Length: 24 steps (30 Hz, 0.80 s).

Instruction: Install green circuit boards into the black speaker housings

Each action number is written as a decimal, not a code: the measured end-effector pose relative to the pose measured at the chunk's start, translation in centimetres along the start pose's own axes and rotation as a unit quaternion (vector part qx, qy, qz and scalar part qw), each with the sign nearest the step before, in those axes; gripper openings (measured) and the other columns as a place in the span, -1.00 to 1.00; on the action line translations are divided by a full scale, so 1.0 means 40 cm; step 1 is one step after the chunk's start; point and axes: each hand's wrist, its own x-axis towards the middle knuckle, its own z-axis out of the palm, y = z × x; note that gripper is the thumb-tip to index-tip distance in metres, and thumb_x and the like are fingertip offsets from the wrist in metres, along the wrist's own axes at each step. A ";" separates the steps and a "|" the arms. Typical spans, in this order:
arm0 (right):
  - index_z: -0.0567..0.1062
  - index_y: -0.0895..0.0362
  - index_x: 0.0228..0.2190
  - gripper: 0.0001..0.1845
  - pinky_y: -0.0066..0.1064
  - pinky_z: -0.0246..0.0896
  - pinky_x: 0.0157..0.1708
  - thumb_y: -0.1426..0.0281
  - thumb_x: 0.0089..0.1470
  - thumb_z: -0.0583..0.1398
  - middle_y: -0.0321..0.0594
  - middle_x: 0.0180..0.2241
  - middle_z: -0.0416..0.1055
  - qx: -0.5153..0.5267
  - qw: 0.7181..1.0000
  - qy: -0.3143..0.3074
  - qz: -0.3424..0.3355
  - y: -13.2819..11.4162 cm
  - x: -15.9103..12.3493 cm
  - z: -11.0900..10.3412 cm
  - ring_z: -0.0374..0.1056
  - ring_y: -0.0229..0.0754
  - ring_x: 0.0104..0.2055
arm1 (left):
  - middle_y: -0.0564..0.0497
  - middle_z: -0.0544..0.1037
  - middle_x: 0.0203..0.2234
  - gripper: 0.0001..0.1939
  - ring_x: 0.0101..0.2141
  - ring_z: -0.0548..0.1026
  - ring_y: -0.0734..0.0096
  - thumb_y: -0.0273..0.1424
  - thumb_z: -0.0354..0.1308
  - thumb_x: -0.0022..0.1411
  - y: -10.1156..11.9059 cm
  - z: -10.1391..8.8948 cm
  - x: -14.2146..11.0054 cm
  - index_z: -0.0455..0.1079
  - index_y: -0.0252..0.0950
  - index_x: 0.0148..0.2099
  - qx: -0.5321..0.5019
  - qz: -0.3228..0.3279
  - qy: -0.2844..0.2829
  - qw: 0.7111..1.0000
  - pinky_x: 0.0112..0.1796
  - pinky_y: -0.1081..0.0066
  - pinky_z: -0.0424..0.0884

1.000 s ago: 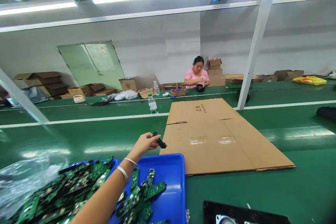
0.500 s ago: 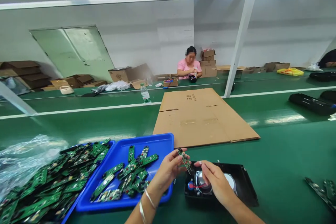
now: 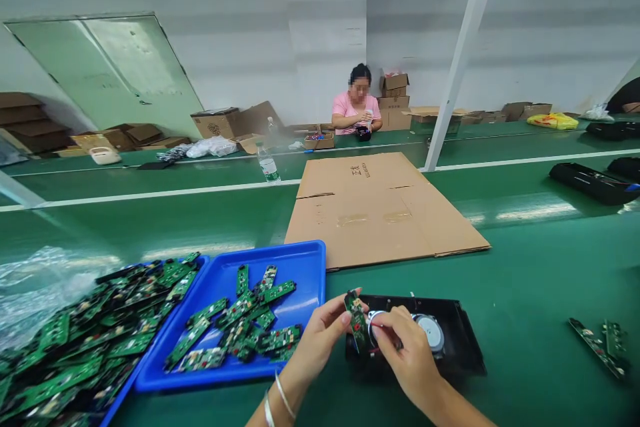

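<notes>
My left hand [image 3: 327,330] grips a narrow green circuit board [image 3: 356,321] by its edges, holding it tilted above the left end of a black speaker housing [image 3: 463,340]. Close beside the board, my right hand [image 3: 407,343] is closed in a pinch, and a thin red wire [image 3: 379,325] shows at its fingertips. The wire's end is hidden by the fingers. Inside the housing sits a round speaker [image 3: 431,333] to the right of my right hand; a second round speaker is mostly covered by that hand.
A blue tray [image 3: 320,280] with several circuit boards lies left of my hands, beside a heaped pile of boards [image 3: 100,340]. Flat cardboard [image 3: 390,207] lies ahead. Two loose boards [image 3: 597,347] rest at the right. Across the bench sits a co-worker [image 3: 356,107].
My right hand has come leftward to the circuit board, now with the red wire at its fingertips. The board is held more upright. The camera view has tipped down slightly.
</notes>
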 end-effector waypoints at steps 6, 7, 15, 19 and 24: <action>0.46 0.12 -0.33 -0.86 -0.39 0.23 -0.40 0.46 0.22 0.10 -0.28 -0.51 0.40 -0.084 0.992 0.087 -0.042 0.005 0.012 -0.008 0.28 -0.27 -0.46 | -0.12 0.56 -0.12 -0.59 -0.08 0.50 0.13 -0.27 0.36 0.01 0.014 0.024 0.002 0.42 -0.25 -0.08 0.044 0.083 0.137 0.986 -0.12 0.27 0.48; 0.47 0.12 -0.31 -0.86 -0.36 0.24 -0.37 0.47 0.22 0.10 -0.27 -0.50 0.41 -0.102 0.989 0.091 -0.050 0.008 0.014 -0.009 0.29 -0.26 -0.46 | -0.13 0.56 -0.12 -0.64 -0.06 0.49 0.13 -0.28 0.37 -0.01 0.014 0.027 0.004 0.42 -0.27 -0.16 0.058 0.084 0.161 0.982 -0.11 0.28 0.48; 0.41 0.13 -0.42 -0.75 -0.34 0.12 -0.34 0.57 0.20 0.01 -0.31 -0.57 0.35 -0.201 0.975 0.022 -0.093 0.004 0.015 0.004 0.18 -0.26 -0.52 | 0.03 0.60 -0.34 -0.52 -0.27 0.58 0.29 -0.25 0.42 -0.09 -0.039 0.059 0.004 0.26 -0.20 -0.18 0.002 0.046 0.232 0.972 -0.14 0.29 0.50; 0.34 0.13 -0.51 -0.72 -0.37 0.13 -0.32 0.59 0.18 0.00 -0.34 -0.59 0.30 -0.192 0.976 0.005 -0.098 -0.002 0.010 0.007 0.14 -0.29 -0.54 | -0.11 0.58 -0.15 -0.54 -0.14 0.55 0.16 -0.14 0.38 -0.04 -0.055 0.081 -0.011 0.42 -0.26 -0.13 0.056 0.038 0.215 0.974 -0.08 0.27 0.48; 0.26 0.12 -0.57 -0.71 -0.39 0.14 -0.32 0.57 0.16 0.01 -0.35 -0.62 0.24 -0.192 0.978 0.023 -0.078 0.006 0.005 0.008 0.12 -0.29 -0.51 | -0.11 0.61 -0.21 -0.60 -0.14 0.55 0.10 -0.09 0.38 -0.06 -0.055 0.096 -0.029 0.45 -0.25 -0.28 0.069 0.059 0.217 0.972 -0.08 0.21 0.49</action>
